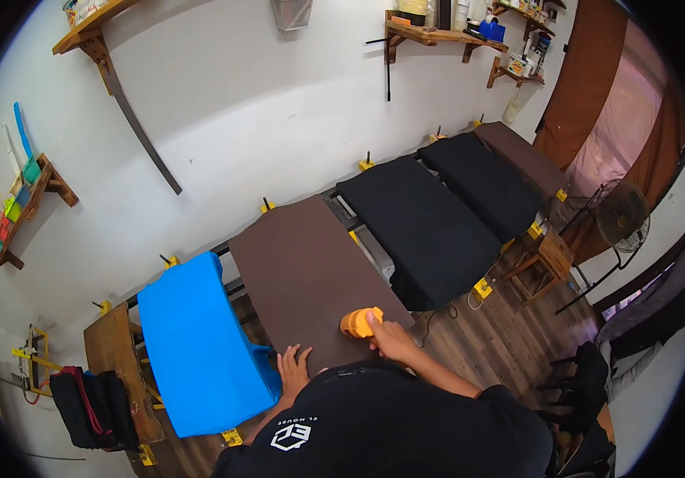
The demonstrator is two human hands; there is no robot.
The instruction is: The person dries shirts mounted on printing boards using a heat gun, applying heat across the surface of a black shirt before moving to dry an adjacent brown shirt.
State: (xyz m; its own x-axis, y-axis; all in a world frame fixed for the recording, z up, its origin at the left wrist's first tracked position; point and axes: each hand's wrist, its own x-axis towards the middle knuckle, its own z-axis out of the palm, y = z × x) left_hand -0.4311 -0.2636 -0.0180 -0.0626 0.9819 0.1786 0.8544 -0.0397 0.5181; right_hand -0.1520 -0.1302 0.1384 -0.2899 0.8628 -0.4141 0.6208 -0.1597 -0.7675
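Note:
In the head view, my right hand (391, 339) is wrapped around a yellow-orange handheld tool (356, 323), whose exact kind I cannot make out. The tool is over the near part of a bare brown board (302, 267). Its front end points left, and whether it touches the surface is unclear. My left hand (293, 366) rests with fingers spread at the near left edge of the same board. To the left, a bright blue shirt (195, 342) is stretched over a neighbouring board. On the right, black shirts (418, 223) cover two boards.
Yellow clamps (367, 165) line the rail along the wall. A wooden board (107, 350) and a black-and-red bag (91, 406) are at far left. At right stand a wooden stool (545, 267) and a fan (621, 215). Wall shelves (438, 35) hold containers.

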